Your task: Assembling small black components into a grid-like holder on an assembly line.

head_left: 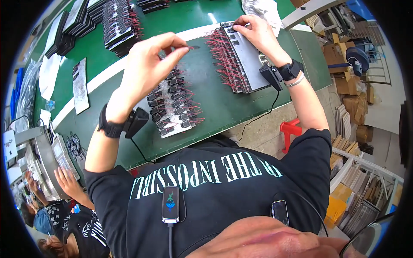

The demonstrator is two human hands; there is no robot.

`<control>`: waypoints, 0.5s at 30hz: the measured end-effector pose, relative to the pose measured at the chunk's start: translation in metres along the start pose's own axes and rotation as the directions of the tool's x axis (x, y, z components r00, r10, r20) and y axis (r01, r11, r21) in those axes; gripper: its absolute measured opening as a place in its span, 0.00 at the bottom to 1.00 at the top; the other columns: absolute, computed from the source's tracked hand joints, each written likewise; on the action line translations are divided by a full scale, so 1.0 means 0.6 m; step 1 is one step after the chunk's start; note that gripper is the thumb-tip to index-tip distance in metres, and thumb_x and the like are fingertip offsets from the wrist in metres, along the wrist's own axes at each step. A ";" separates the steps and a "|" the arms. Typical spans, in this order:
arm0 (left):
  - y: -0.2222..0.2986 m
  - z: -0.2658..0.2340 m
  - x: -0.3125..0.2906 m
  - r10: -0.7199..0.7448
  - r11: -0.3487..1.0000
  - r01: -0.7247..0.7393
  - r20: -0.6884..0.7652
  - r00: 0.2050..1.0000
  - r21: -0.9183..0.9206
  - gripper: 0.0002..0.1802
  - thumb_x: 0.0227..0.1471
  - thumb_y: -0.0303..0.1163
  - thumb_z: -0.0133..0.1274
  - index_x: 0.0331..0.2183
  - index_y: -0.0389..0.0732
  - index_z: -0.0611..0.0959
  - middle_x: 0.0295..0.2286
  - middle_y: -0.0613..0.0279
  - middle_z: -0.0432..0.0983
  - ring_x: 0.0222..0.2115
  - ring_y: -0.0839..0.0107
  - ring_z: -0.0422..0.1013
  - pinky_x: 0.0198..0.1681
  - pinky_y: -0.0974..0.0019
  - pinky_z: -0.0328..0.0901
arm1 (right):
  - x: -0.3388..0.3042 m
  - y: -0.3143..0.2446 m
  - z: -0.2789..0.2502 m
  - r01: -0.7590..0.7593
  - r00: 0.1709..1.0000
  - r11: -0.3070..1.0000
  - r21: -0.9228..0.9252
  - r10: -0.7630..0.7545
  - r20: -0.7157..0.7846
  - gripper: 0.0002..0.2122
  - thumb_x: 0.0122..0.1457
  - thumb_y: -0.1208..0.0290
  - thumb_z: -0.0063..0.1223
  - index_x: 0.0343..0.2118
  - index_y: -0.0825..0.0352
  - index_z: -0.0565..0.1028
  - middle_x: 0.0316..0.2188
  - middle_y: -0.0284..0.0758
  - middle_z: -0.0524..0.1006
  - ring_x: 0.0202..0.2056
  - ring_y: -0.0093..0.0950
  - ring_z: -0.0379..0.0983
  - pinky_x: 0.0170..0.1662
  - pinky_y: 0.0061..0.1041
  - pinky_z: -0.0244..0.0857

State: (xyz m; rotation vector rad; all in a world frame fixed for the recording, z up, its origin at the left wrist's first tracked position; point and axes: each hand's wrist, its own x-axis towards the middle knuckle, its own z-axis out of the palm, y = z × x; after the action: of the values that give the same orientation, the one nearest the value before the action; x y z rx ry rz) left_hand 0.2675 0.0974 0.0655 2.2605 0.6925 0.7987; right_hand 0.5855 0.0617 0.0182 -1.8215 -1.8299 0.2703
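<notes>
My left hand (150, 62) is raised over the bench with thumb and forefinger pinched together. A small dark part (194, 47), slightly blurred, sticks out from those fingertips. Beneath that hand lies a plate (176, 118) covered in rows of small black components with thin red wires. To the right, a stack of similar plates (226, 64) has red wires hanging from its left side. On its top plate (254, 71) a few small black pieces (234, 39) sit near the far end. There my right hand (258, 33) has its fingers closed at the plate's edge; what they hold is hidden.
More stacked plates with red wires (118, 26) and bare dark plates (60, 36) stand at the far left. A single plate (81, 86) lies left of my forearm. A red stool (290, 133) and cardboard boxes (337, 60) are right. Another person's hand (69, 182) works at lower left.
</notes>
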 end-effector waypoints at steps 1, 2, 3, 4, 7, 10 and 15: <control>0.006 -0.001 -0.011 -0.002 1.000 0.002 -0.002 1.000 -0.001 0.08 0.52 0.32 0.59 0.34 0.40 0.83 0.26 0.63 0.79 0.25 0.73 0.74 0.28 0.71 0.66 | -0.002 0.006 0.000 0.039 0.999 0.999 -0.019 -0.040 -0.034 0.09 0.57 0.68 0.58 0.37 0.68 0.78 0.28 0.29 0.76 0.28 0.17 0.71 0.35 0.20 0.66; 0.011 -0.001 -0.023 -0.011 1.000 0.011 0.004 1.000 -0.014 0.07 0.51 0.31 0.59 0.33 0.40 0.83 0.26 0.63 0.80 0.25 0.73 0.74 0.27 0.71 0.66 | -0.004 0.010 -0.003 0.040 0.999 0.999 -0.019 -0.041 -0.032 0.09 0.57 0.68 0.58 0.37 0.68 0.78 0.28 0.29 0.76 0.28 0.17 0.71 0.35 0.20 0.66; 0.015 0.000 -0.034 -0.020 0.999 0.021 0.007 1.000 -0.028 0.07 0.51 0.30 0.59 0.33 0.39 0.83 0.26 0.63 0.80 0.25 0.74 0.74 0.27 0.72 0.66 | -0.006 0.009 -0.009 0.043 0.999 0.999 -0.015 -0.043 -0.016 0.09 0.57 0.68 0.58 0.38 0.68 0.78 0.29 0.29 0.76 0.29 0.17 0.70 0.35 0.19 0.66; 0.017 0.001 -0.042 -0.029 0.999 0.030 0.011 1.000 -0.043 0.06 0.51 0.29 0.59 0.33 0.39 0.83 0.26 0.64 0.80 0.25 0.74 0.74 0.27 0.72 0.66 | -0.009 0.007 -0.014 0.045 0.999 0.999 -0.010 -0.045 0.000 0.10 0.57 0.68 0.59 0.38 0.68 0.78 0.30 0.29 0.75 0.29 0.17 0.70 0.36 0.19 0.66; 0.021 0.010 -0.059 -0.083 0.991 0.086 0.034 0.996 -0.102 0.06 0.50 0.29 0.60 0.33 0.40 0.84 0.26 0.65 0.80 0.25 0.74 0.74 0.27 0.72 0.66 | -0.012 -0.002 -0.018 0.045 0.999 0.998 -0.041 -0.045 0.018 0.10 0.56 0.69 0.59 0.38 0.68 0.78 0.30 0.30 0.75 0.29 0.17 0.69 0.36 0.19 0.66; 0.022 0.014 -0.069 -0.119 0.986 0.122 0.032 0.992 -0.117 0.06 0.51 0.29 0.60 0.33 0.40 0.84 0.27 0.64 0.80 0.25 0.73 0.74 0.27 0.72 0.66 | -0.010 -0.020 -0.016 0.069 0.997 0.993 -0.091 -0.067 0.027 0.10 0.56 0.69 0.59 0.39 0.68 0.78 0.30 0.30 0.75 0.29 0.17 0.68 0.36 0.19 0.65; 0.015 0.007 -0.081 -0.130 0.985 0.128 -0.009 0.991 -0.114 0.07 0.51 0.30 0.59 0.34 0.40 0.83 0.26 0.61 0.79 0.25 0.69 0.75 0.27 0.70 0.67 | -0.039 -0.109 -0.034 0.104 0.985 0.995 0.012 -0.101 -0.137 0.11 0.57 0.71 0.58 0.42 0.66 0.78 0.32 0.32 0.75 0.30 0.21 0.69 0.35 0.19 0.65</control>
State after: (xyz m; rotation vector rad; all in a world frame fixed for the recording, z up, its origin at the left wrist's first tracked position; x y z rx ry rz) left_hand 0.2399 0.0585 0.0519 2.0866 0.7731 0.7751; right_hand 0.5379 0.0299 0.0624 -1.6836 -1.8123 0.1209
